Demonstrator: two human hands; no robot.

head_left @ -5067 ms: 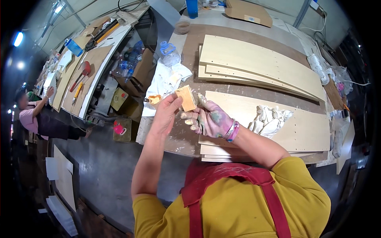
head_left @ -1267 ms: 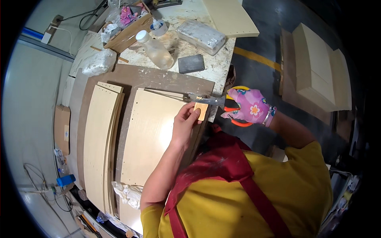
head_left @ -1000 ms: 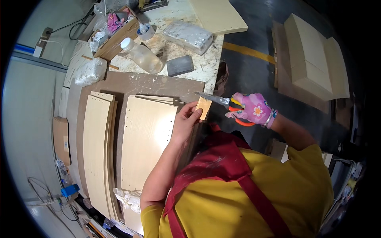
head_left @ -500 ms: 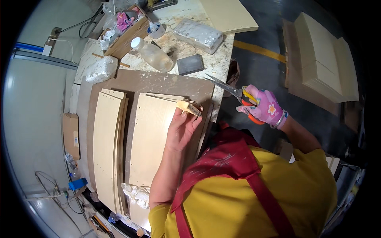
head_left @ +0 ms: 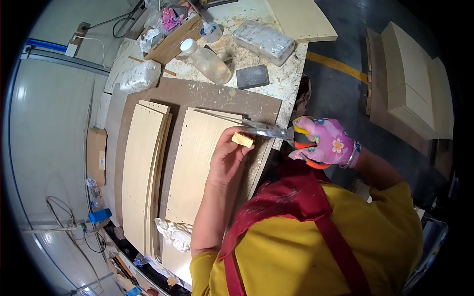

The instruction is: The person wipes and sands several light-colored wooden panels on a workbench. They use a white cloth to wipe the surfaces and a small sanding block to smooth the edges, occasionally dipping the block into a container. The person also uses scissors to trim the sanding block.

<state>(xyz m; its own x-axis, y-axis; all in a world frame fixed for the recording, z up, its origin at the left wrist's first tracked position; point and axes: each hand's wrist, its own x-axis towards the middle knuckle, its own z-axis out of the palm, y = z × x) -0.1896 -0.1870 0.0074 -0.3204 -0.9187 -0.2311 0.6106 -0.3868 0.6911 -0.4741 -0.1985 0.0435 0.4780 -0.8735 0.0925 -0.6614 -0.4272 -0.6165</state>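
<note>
My bare left hand (head_left: 225, 160) pinches a small yellowish sponge-like block (head_left: 242, 140) with a darker brown edge, held above the pale boards. My right hand (head_left: 330, 142), in a pink flowered glove, grips scissors (head_left: 279, 132) with orange and yellow handles. Their metal blades point left and reach the far side of the block, close to my left fingertips. Whether the blades touch the block I cannot tell. Beneath my left hand lies a stack of pale drilled boards (head_left: 190, 153); a second stack (head_left: 140, 163) sits to its left. A crumpled white cloth (head_left: 175, 234) rests at the near end.
On the far worktable (head_left: 291, 98) are a clear bottle (head_left: 211, 66) with a white cap, a dark grey block (head_left: 252, 77), a plastic-wrapped block (head_left: 264, 42) and a white wrapped bundle (head_left: 140, 77). More pale boards (head_left: 410, 79) are stacked at the far right.
My right hand has lowered and turned the scissors, bringing the blades left to the block. My left hand has tilted the block. The view has shifted slightly.
</note>
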